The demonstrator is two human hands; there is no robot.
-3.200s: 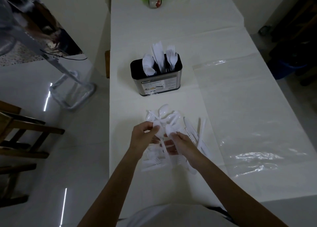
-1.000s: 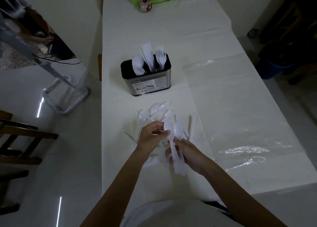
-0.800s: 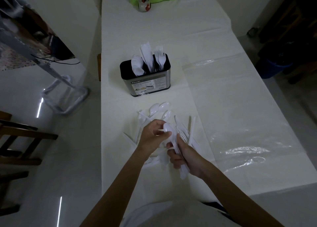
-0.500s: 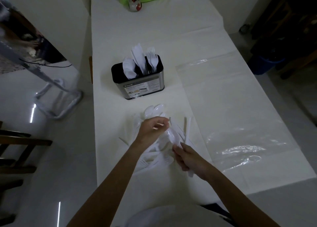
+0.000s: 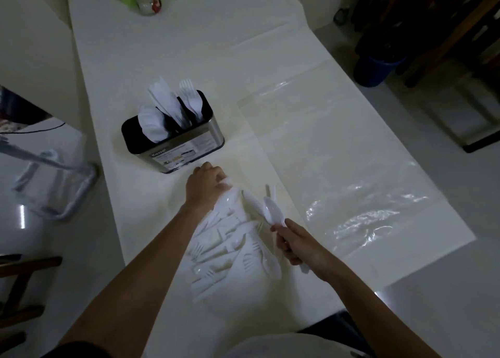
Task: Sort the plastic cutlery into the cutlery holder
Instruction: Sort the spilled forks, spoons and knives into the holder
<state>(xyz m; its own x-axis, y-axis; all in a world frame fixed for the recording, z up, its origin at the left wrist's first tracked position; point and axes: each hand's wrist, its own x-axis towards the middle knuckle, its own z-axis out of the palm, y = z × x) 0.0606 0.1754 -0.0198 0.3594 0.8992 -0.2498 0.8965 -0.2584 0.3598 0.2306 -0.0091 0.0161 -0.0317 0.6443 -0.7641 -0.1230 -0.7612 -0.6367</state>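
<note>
The hands had parted. The right hand gripped a spoon by its handle, and the left hand had reached the pile's far edge, short of the holder. Its fingers were curled, holding what I couldn't tell. Probably still gathering spoons.

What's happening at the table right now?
A person is sorting white plastic cutlery. The right hand grips a plastic spoon by its handle, bowl up. The left hand is on the far end of the loose cutlery pile, fingers curled; whether it grips a piece is unclear. The cutlery holder already holds sorted spoons, knives and forks. Much of the pile is unsorted.
</note>
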